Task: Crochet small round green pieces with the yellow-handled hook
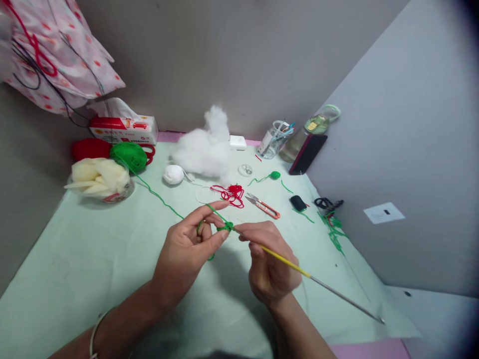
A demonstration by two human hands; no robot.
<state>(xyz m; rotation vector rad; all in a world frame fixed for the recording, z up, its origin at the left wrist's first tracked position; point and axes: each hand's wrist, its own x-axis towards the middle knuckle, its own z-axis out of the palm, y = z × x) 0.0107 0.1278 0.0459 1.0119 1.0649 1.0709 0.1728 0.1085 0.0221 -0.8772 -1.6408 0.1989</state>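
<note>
My left hand point(190, 239) pinches a small green crochet piece point(227, 227) between thumb and fingers. Green yarn runs over its raised index finger and back to the green yarn ball point(129, 156) at the left. In my right hand point(275, 259) is a crochet hook point(286, 261) with a yellow grip and a long metal shaft. The hook's tip meets the green piece, and its other end points down to the right. Exactly how the tip sits in the stitches is too small to tell. Beyond my hands lie orange-handled thread snips point(264, 206) and tangled red yarn point(232, 194).
Behind stand white stuffing point(205, 147), a white yarn ball point(173, 174), a tissue box point(125, 129) and a tub point(101, 180). At the back right are a pen cup point(272, 140), a bottle point(301, 142) and a phone point(309, 154). Walls bound the table's back and sides.
</note>
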